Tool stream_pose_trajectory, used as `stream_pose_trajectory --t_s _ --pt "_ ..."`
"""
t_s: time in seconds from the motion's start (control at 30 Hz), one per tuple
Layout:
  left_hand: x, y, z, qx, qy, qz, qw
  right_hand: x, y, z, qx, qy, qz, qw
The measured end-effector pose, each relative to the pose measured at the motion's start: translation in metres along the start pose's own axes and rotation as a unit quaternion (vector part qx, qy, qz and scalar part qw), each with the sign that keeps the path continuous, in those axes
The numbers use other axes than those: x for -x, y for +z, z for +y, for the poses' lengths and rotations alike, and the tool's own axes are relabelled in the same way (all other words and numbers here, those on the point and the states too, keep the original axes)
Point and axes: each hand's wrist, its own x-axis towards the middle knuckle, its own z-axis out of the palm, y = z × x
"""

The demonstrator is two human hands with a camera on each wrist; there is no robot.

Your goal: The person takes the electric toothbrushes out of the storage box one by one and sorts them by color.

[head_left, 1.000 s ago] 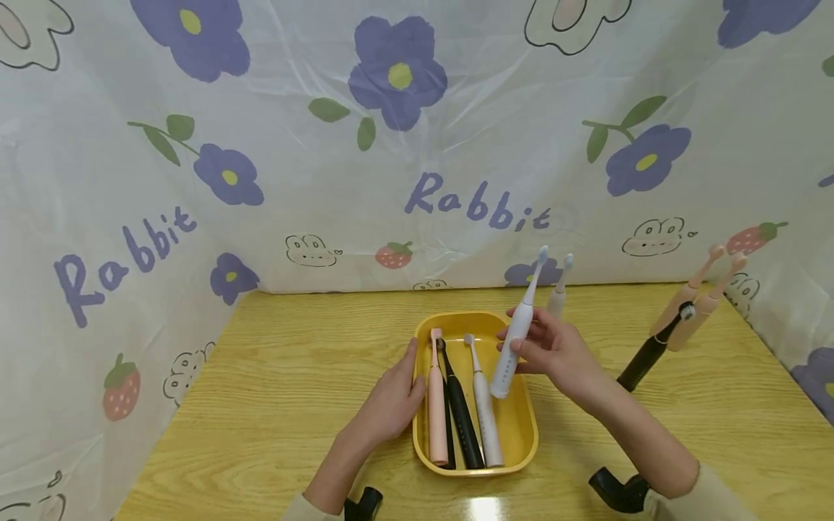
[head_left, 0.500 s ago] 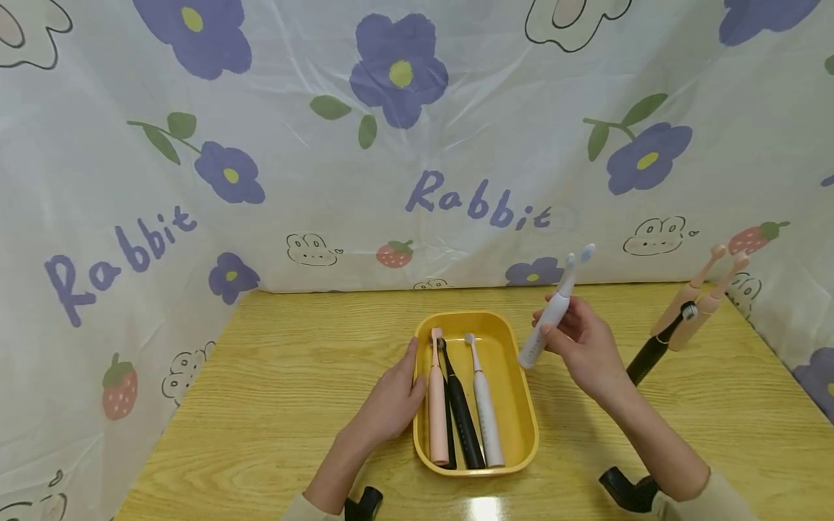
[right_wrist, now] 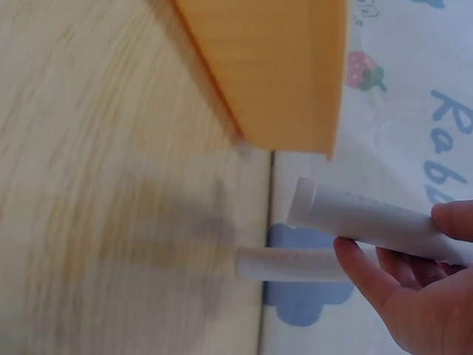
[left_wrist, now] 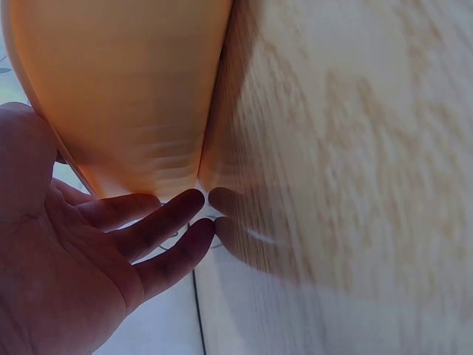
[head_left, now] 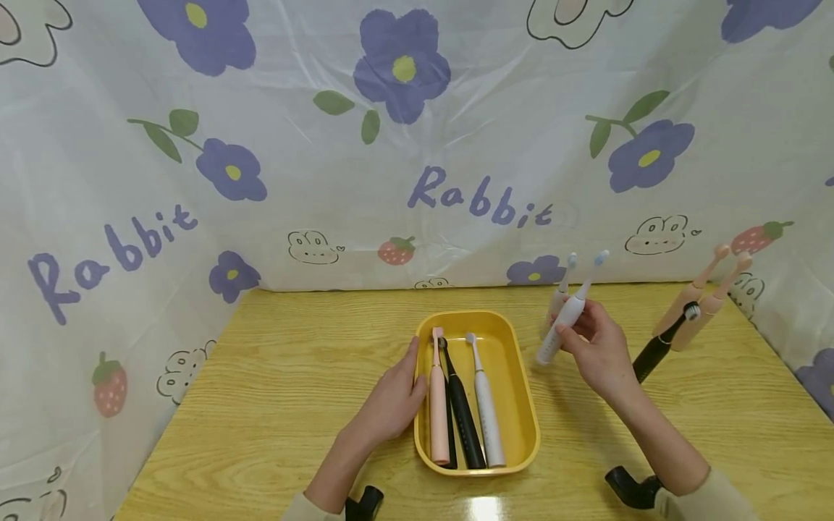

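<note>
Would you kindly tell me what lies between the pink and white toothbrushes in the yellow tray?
In the head view, a black toothbrush and a second, mostly hidden dark handle.

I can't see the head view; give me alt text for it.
The right hand holds a tilted white toothbrush, brush head up, right of a yellow tray; the left hand rests against the tray's left side. The tray holds pink, black and white toothbrushes; more toothbrushes stand to its right.

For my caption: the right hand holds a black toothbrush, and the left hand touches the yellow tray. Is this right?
The colour is wrong: the right hand holds a white toothbrush, as the head view shows. The left hand does touch the yellow tray.
</note>
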Motion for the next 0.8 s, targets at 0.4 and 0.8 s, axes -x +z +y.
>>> stream_pose_trajectory --t_s 0.4,0.8 --pt "0.0 0.001 -0.003 0.0 0.004 0.001 1.0 -0.005 0.003 0.022 0.104 -0.011 0.116 0.988" --pt "0.001 0.003 -0.004 -0.003 0.008 0.005 1.0 -0.013 0.014 0.038 0.111 -0.022 0.146 0.983"
